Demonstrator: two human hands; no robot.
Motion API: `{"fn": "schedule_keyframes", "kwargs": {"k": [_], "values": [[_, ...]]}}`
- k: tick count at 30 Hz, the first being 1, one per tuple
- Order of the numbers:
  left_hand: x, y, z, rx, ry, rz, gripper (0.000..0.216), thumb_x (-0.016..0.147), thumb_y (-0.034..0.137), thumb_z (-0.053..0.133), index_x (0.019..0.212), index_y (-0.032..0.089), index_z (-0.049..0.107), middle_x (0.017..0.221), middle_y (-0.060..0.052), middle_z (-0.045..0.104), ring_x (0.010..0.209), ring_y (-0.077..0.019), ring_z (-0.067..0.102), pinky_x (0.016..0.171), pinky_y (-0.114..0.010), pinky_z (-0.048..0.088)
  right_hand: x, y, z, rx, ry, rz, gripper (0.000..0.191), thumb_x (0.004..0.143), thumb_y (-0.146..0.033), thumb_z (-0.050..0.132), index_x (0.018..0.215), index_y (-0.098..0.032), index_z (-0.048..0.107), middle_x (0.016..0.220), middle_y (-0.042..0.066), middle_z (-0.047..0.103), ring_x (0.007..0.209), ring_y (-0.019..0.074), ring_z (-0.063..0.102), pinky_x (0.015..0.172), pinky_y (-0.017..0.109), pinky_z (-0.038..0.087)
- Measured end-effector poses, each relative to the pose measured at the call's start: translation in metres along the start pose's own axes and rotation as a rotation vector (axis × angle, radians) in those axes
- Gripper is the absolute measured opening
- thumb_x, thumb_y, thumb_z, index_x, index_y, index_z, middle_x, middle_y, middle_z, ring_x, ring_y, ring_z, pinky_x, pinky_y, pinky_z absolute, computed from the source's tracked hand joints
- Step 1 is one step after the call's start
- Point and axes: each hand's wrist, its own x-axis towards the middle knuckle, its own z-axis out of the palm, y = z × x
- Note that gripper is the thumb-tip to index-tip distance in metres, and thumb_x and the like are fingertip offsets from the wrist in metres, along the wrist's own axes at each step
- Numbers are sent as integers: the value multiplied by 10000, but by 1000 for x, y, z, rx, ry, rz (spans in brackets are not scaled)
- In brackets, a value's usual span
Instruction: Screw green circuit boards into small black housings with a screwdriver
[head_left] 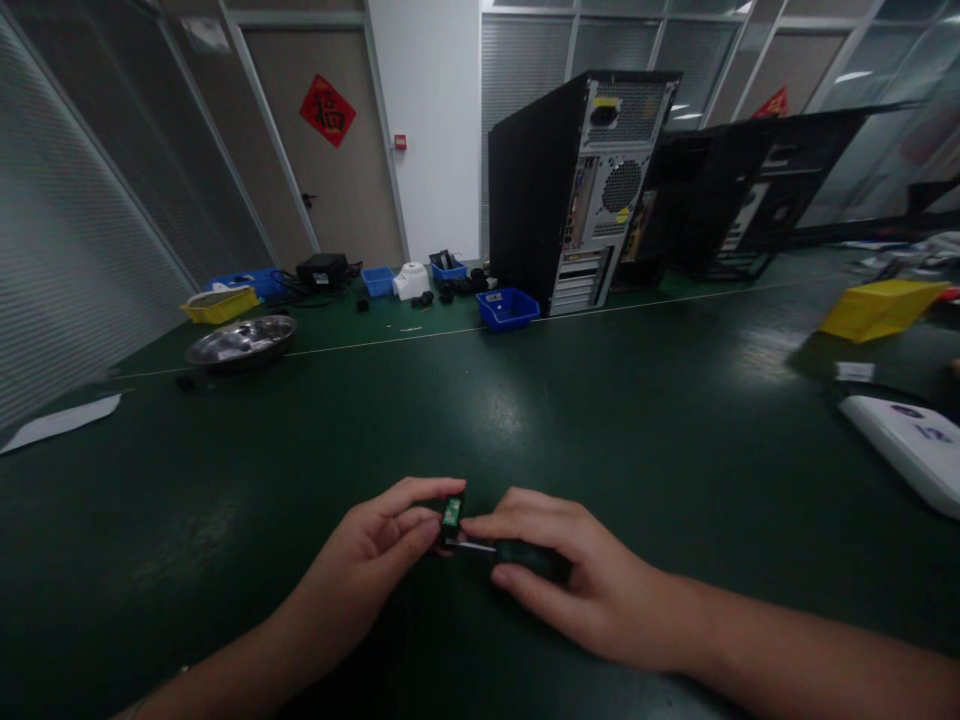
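Between the fingers and thumb of my left hand (390,535) is a small black part with a green circuit board (452,511) showing on its face. My right hand (574,565) is closed around the dark handle of a screwdriver (476,546). The thin metal shaft points left, and its tip meets the lower end of the small part. My right index finger reaches to the part's right side. Much of the handle is hidden in my right palm. Both hands are held just above the green tabletop (495,400).
A blue bin (508,309) stands before a black computer tower (540,190). At the back left are a metal bowl (244,342) and a yellow tray (220,304). To the right are a yellow bin (881,308) and a white flat object (911,445).
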Motion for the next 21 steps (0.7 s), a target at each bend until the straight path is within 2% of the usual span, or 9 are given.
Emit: {"fn": "schedule_keyframes", "kwargs": {"k": [3, 8, 11, 14, 18, 21], "values": [[-1, 2, -1, 142, 21, 54, 309, 961, 287, 523, 1238, 260, 657, 1257, -57, 620, 1159, -246, 558, 979, -344, 420, 0, 0, 1, 4, -8, 10, 334, 937, -181, 570, 1269, -194, 609, 1024, 81, 649, 904, 178, 613, 799, 302, 494], [-2, 3, -1, 133, -11, 79, 331, 985, 329, 476, 1264, 284, 648, 1292, -59, 586, 1182, -247, 533, 995, -361, 411, 2, 0, 0, -2, -16, 10, 352, 940, -183, 569, 1291, -197, 590, 1046, 82, 642, 917, 180, 612, 812, 303, 492], [-1, 2, -1, 42, -27, 45, 285, 922, 294, 590, 1188, 252, 681, 1251, -65, 584, 1142, -245, 563, 954, -347, 449, 1, -1, 0, 9, -5, -10, 344, 932, -161, 574, 1272, -201, 597, 1049, 77, 644, 920, 176, 612, 810, 299, 492], [-1, 1, 0, -32, -7, 71, 285, 820, 198, 707, 1100, 251, 692, 1144, -37, 606, 1086, -220, 588, 916, -314, 473, 1, -2, -1, 16, 66, -3, 318, 934, -138, 566, 1244, -200, 605, 1040, 70, 647, 927, 172, 612, 817, 296, 489], [-1, 0, 1, 65, 43, 120, 221, 834, 157, 675, 1038, 233, 713, 1062, -32, 642, 1030, -198, 608, 888, -290, 490, 2, -1, -1, 30, 118, 4, 328, 935, -122, 568, 1247, -218, 607, 1051, 61, 652, 953, 172, 610, 836, 299, 488], [-2, 2, 2, 143, 83, 91, 234, 855, 166, 641, 1073, 216, 710, 979, -38, 694, 883, -185, 659, 807, -288, 528, 2, 1, 0, 28, 99, 9, 322, 937, -124, 568, 1242, -212, 622, 1047, 66, 654, 944, 172, 615, 828, 299, 494]]}}
